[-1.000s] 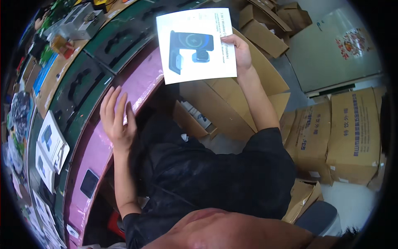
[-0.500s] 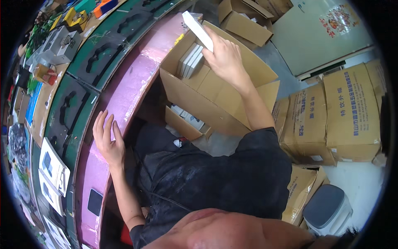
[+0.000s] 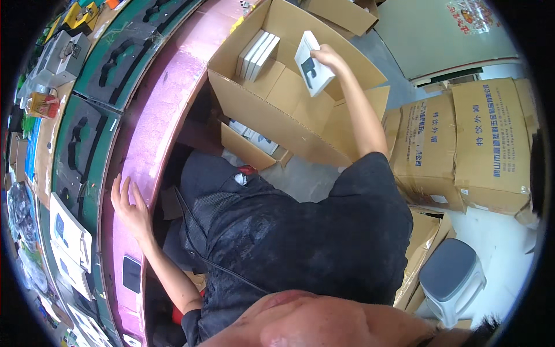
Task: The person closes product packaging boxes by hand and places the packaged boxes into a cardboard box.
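Observation:
My right hand [image 3: 330,58] grips a flat white box [image 3: 313,65] with a dark picture on its face. I hold it tilted over the open cardboard carton [image 3: 277,115]. Several similar white boxes [image 3: 257,56] stand on edge side by side in the carton's far left corner. My left hand [image 3: 132,209] is open, fingers spread, at the pink ledge [image 3: 153,124]. Nothing is in it. A dark-screened phone [image 3: 132,273] lies on the ledge nearer to me.
A smaller open carton [image 3: 248,144] with white boxes stands below the big one. Green conveyor trays [image 3: 87,130] with black foam run along the left, with white boxes [image 3: 70,231] on them. Taped cartons [image 3: 462,144] and a grey-lidded bin [image 3: 450,270] stand at right.
My right hand has moved right and turned the white box, so its printed face now shows over the carton. My left hand has shifted slightly left and nearer, still open.

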The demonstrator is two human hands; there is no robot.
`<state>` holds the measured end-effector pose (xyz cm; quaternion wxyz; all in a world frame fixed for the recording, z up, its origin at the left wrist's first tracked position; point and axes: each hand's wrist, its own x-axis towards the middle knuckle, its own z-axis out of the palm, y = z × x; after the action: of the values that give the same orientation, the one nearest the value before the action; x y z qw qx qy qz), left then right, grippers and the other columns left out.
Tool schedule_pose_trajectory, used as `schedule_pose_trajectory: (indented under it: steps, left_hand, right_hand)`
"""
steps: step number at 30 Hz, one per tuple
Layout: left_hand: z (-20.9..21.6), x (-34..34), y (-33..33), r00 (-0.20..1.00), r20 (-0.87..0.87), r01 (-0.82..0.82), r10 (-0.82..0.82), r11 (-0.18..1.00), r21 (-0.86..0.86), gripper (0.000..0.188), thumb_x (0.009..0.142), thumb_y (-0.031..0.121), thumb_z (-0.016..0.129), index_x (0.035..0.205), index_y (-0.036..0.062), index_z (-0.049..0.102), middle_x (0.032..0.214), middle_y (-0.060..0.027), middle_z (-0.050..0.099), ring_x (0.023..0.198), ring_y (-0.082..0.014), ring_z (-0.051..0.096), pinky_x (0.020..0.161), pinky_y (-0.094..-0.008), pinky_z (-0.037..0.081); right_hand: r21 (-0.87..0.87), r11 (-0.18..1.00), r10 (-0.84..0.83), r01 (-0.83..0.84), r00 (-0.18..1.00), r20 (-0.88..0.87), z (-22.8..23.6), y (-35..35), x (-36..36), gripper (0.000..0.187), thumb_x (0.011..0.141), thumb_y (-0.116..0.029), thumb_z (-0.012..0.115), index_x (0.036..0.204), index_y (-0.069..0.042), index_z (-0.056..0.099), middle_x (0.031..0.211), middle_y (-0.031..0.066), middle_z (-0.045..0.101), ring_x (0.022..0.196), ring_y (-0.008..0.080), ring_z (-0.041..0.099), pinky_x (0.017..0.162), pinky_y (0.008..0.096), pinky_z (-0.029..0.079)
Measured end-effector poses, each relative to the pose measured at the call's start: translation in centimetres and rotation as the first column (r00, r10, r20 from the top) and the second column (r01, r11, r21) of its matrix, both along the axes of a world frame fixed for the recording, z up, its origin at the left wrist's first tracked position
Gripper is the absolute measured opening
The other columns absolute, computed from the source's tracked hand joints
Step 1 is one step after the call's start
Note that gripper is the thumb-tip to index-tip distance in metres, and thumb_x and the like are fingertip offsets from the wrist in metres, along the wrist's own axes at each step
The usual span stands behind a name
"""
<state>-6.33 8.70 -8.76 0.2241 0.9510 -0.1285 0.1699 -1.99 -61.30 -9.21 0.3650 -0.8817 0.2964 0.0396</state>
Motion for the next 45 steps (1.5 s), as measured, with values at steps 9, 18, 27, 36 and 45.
schedule_pose_trajectory:
  steps: [9, 18, 27, 36, 45]
  left_hand:
    - [-2.8, -0.7, 0.6, 0.971, -0.234, -0.062, 0.047, 0.997, -0.055, 0.030, 0.106, 0.021, 0.065, 0.124, -0.0011, 0.076, 0.139, -0.0191, 0.069, 0.130, -0.0385, 0.063, 0.112, -0.0469, 0.047]
    - [-2.8, -0.9, 0.6, 0.961, -0.269, -0.071, 0.058, 0.997, -0.036, 0.029, 0.107, 0.019, 0.064, 0.124, -0.0008, 0.076, 0.139, -0.0171, 0.070, 0.130, -0.0361, 0.064, 0.114, -0.0447, 0.047]
    - [-3.2, -0.9, 0.8, 0.954, -0.283, -0.107, 0.093, 0.994, -0.035, 0.030, 0.107, 0.022, 0.064, 0.122, -0.0002, 0.078, 0.136, -0.0157, 0.072, 0.128, -0.0343, 0.066, 0.113, -0.0438, 0.048]
    - [-3.3, -1.2, 1.0, 0.955, -0.273, -0.123, 0.115, 0.992, -0.012, 0.032, 0.107, 0.025, 0.065, 0.121, -0.0005, 0.078, 0.135, -0.0160, 0.073, 0.126, -0.0350, 0.066, 0.113, -0.0444, 0.048]
    - [-3.8, -0.9, 1.0, 0.959, -0.267, -0.105, 0.089, 0.993, -0.045, 0.034, 0.107, 0.026, 0.064, 0.120, -0.0016, 0.078, 0.135, -0.0172, 0.072, 0.126, -0.0353, 0.066, 0.113, -0.0459, 0.047]
  right_hand:
    - [-0.193, 0.919, -0.351, 0.345, 0.936, 0.001, -19.8, 0.1, 3.7, 0.046, 0.090, -0.028, 0.065, 0.114, 0.010, 0.075, 0.114, 0.0333, 0.075, 0.109, 0.0446, 0.075, 0.095, 0.0491, 0.058]
    - [0.109, 0.933, -0.358, 0.343, 0.909, 0.213, -24.9, 3.1, 2.3, 0.051, 0.087, -0.032, 0.078, 0.122, 0.005, 0.074, 0.111, 0.0248, 0.078, 0.101, 0.0351, 0.077, 0.092, 0.0445, 0.059]
    - [0.367, 0.892, -0.325, 0.264, 0.939, 0.116, -24.3, 3.2, 1.1, 0.084, 0.073, -0.039, 0.095, 0.139, 0.003, 0.063, 0.120, 0.0180, 0.077, 0.107, 0.0279, 0.074, 0.096, 0.0388, 0.057]
    - [0.353, 0.906, -0.298, 0.235, 0.945, 0.136, -24.3, 4.7, 1.1, 0.094, 0.068, -0.053, 0.098, 0.134, 0.006, 0.066, 0.120, 0.0177, 0.077, 0.108, 0.0258, 0.074, 0.097, 0.0372, 0.058]
    - [0.272, 0.927, -0.318, 0.258, 0.925, 0.207, -27.4, 2.8, 1.4, 0.097, 0.067, -0.056, 0.098, 0.133, 0.008, 0.065, 0.123, 0.0211, 0.076, 0.110, 0.0274, 0.074, 0.100, 0.0377, 0.057]
